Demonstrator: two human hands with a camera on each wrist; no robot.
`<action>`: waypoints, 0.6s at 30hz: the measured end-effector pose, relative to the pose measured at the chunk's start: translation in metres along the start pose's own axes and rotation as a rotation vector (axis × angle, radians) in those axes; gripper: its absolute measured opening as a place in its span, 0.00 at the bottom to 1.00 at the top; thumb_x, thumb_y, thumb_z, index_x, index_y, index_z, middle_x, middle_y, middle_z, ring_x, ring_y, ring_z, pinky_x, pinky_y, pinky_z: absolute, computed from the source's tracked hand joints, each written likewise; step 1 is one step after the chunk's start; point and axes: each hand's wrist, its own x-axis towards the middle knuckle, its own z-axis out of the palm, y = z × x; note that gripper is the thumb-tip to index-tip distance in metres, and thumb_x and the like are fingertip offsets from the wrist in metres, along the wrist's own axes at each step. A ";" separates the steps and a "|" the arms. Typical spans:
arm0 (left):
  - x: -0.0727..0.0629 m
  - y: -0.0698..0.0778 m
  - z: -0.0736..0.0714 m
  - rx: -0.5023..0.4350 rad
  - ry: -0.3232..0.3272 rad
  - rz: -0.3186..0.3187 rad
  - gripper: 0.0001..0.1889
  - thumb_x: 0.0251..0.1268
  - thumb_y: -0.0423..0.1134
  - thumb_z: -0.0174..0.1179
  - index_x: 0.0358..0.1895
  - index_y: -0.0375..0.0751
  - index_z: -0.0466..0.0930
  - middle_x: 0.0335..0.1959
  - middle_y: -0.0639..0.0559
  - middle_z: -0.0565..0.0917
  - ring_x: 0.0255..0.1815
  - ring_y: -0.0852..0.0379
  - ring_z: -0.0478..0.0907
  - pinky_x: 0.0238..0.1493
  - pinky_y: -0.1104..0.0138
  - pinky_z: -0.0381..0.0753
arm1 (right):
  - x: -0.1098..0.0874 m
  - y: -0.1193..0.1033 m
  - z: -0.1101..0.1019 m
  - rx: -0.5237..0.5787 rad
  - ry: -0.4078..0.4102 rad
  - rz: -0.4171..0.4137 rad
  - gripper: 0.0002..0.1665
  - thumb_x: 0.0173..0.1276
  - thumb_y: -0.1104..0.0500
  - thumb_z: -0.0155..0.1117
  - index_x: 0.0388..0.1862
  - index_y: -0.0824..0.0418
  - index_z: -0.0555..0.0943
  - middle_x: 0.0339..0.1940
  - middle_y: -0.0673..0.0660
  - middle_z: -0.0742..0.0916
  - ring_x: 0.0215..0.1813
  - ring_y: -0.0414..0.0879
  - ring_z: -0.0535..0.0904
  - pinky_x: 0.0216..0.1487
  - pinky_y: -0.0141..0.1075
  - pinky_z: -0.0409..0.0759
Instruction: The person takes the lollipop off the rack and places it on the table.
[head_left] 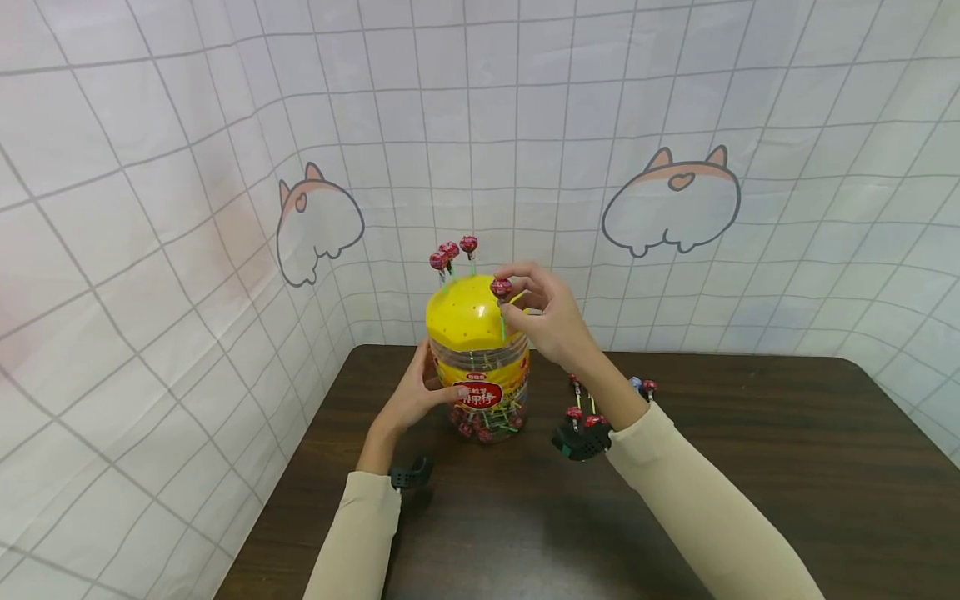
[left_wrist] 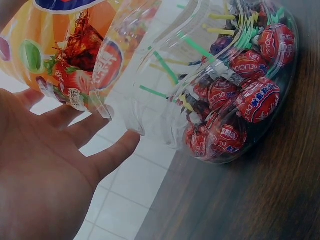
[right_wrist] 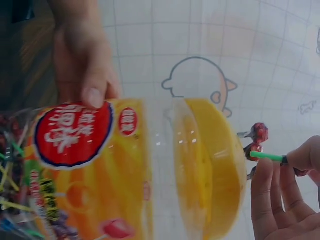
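Left hand (head_left: pixel 408 396) is gripping the clear plastic jar (head_left: pixel 480 395) low on its left side: thumb is pressing on the front label, fingers are spreading wide round the side. Jar is standing upright on the dark wood table (head_left: pixel 480 533), near the back edge.

Right hand (head_left: pixel 553 321) is holding narrow, pinching a red-wrapped lollipop (head_left: pixel 500 288) between thumb and fingers. Candy head is pointing up, green stick is pointing down, over the front right of the yellow domed lid (head_left: pixel 467 310). Can't tell if the stick tip is touching the lid.

Three upright lollipops (head_left: pixel 449 249) are sticking out of the lid's left and back, heads up. Small holes are dotting the rest of it.

Inside the jar, more lollipops (left_wrist: pixel 258 100) are piling at the bottom, red wrappers, green and yellow sticks showing.

Loose lollipops (head_left: pixel 573 413) are lying right of the jar, partly hiding behind the right forearm. Black straps (head_left: pixel 408 475) are sitting on both wrists. White grid-patterned cloth (head_left: pixel 517 167) is hanging behind, showing cartoon animal rears (head_left: pixel 675 208).
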 end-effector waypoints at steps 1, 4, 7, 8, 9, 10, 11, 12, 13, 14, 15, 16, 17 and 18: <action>0.000 0.000 0.000 0.001 0.001 -0.002 0.53 0.61 0.42 0.73 0.81 0.71 0.44 0.74 0.48 0.67 0.73 0.42 0.68 0.70 0.39 0.72 | -0.003 0.002 -0.001 0.000 -0.003 -0.001 0.24 0.68 0.66 0.65 0.63 0.60 0.78 0.44 0.63 0.84 0.41 0.57 0.84 0.42 0.41 0.86; -0.001 0.001 0.001 0.001 0.003 -0.001 0.53 0.61 0.42 0.73 0.81 0.70 0.45 0.74 0.48 0.68 0.73 0.41 0.68 0.69 0.38 0.72 | -0.014 0.007 -0.004 0.008 -0.012 0.003 0.23 0.68 0.66 0.65 0.63 0.60 0.78 0.46 0.65 0.85 0.40 0.58 0.83 0.39 0.44 0.87; -0.002 0.003 0.001 0.001 0.005 -0.004 0.53 0.60 0.43 0.73 0.81 0.71 0.45 0.74 0.48 0.68 0.73 0.41 0.68 0.69 0.38 0.72 | -0.025 0.013 -0.007 0.016 -0.019 0.020 0.23 0.69 0.67 0.65 0.63 0.61 0.77 0.47 0.65 0.85 0.39 0.58 0.83 0.38 0.45 0.88; -0.002 0.004 0.001 0.002 0.006 -0.004 0.53 0.60 0.43 0.73 0.81 0.71 0.45 0.74 0.49 0.68 0.73 0.41 0.68 0.69 0.38 0.72 | -0.028 0.015 -0.008 0.016 -0.019 0.028 0.23 0.69 0.68 0.65 0.63 0.61 0.77 0.47 0.65 0.85 0.39 0.57 0.83 0.37 0.45 0.88; -0.002 0.004 0.002 0.001 0.007 -0.005 0.53 0.60 0.43 0.73 0.81 0.72 0.45 0.74 0.49 0.67 0.73 0.41 0.68 0.69 0.38 0.72 | -0.032 0.017 -0.009 0.010 -0.016 0.037 0.23 0.70 0.68 0.65 0.63 0.60 0.77 0.48 0.65 0.85 0.39 0.56 0.83 0.37 0.43 0.88; -0.002 0.004 0.002 0.000 0.007 -0.005 0.53 0.60 0.43 0.73 0.81 0.72 0.45 0.74 0.49 0.67 0.73 0.42 0.68 0.69 0.38 0.72 | -0.036 0.020 -0.011 0.009 -0.016 0.045 0.23 0.70 0.68 0.65 0.63 0.60 0.77 0.47 0.65 0.85 0.39 0.55 0.83 0.37 0.42 0.88; -0.002 0.005 0.002 -0.001 0.007 -0.004 0.53 0.60 0.43 0.73 0.81 0.72 0.45 0.74 0.49 0.67 0.73 0.42 0.68 0.69 0.38 0.72 | -0.040 0.022 -0.012 0.007 -0.017 0.048 0.23 0.69 0.68 0.64 0.63 0.60 0.77 0.47 0.66 0.85 0.38 0.55 0.83 0.36 0.41 0.88; -0.002 0.004 0.002 -0.004 0.008 -0.005 0.53 0.60 0.43 0.73 0.81 0.73 0.45 0.74 0.49 0.67 0.73 0.42 0.68 0.69 0.38 0.72 | -0.044 0.025 -0.014 0.000 -0.018 0.052 0.24 0.69 0.68 0.64 0.63 0.60 0.77 0.47 0.66 0.84 0.37 0.55 0.83 0.35 0.41 0.87; -0.002 0.004 0.002 -0.004 0.007 -0.002 0.53 0.60 0.43 0.73 0.81 0.72 0.45 0.74 0.49 0.67 0.73 0.41 0.68 0.69 0.38 0.72 | -0.049 0.028 -0.015 -0.009 -0.018 0.061 0.24 0.69 0.68 0.64 0.64 0.60 0.77 0.46 0.66 0.84 0.37 0.54 0.83 0.35 0.40 0.87; -0.002 0.004 0.002 -0.004 0.007 -0.003 0.53 0.60 0.42 0.73 0.81 0.72 0.45 0.74 0.48 0.67 0.73 0.41 0.68 0.69 0.38 0.72 | -0.053 0.031 -0.017 -0.019 -0.017 0.070 0.24 0.69 0.68 0.64 0.64 0.59 0.77 0.46 0.66 0.84 0.36 0.54 0.83 0.34 0.40 0.87; -0.002 0.004 0.002 -0.005 0.007 -0.003 0.53 0.60 0.42 0.73 0.81 0.72 0.45 0.74 0.48 0.67 0.73 0.41 0.68 0.69 0.38 0.72 | -0.058 0.034 -0.019 -0.027 -0.017 0.080 0.24 0.69 0.68 0.63 0.64 0.59 0.77 0.46 0.66 0.84 0.36 0.55 0.83 0.34 0.40 0.87; -0.002 0.004 0.002 -0.005 0.008 -0.004 0.53 0.60 0.42 0.73 0.81 0.72 0.45 0.74 0.48 0.67 0.73 0.42 0.68 0.69 0.38 0.72 | -0.062 0.038 -0.022 -0.034 -0.016 0.089 0.24 0.69 0.68 0.63 0.63 0.59 0.77 0.46 0.65 0.84 0.35 0.54 0.83 0.34 0.40 0.87; -0.002 0.004 0.002 -0.005 0.009 -0.004 0.53 0.60 0.42 0.73 0.81 0.72 0.45 0.74 0.48 0.67 0.73 0.42 0.68 0.69 0.38 0.72 | -0.067 0.041 -0.024 -0.038 -0.015 0.103 0.24 0.69 0.68 0.63 0.63 0.58 0.77 0.47 0.64 0.84 0.36 0.54 0.84 0.34 0.40 0.87; -0.002 0.004 0.002 -0.007 0.010 -0.004 0.53 0.60 0.42 0.73 0.81 0.71 0.45 0.74 0.48 0.67 0.73 0.41 0.68 0.69 0.38 0.72 | -0.071 0.045 -0.026 -0.038 -0.011 0.120 0.23 0.70 0.68 0.63 0.63 0.57 0.78 0.47 0.64 0.84 0.36 0.53 0.84 0.35 0.40 0.87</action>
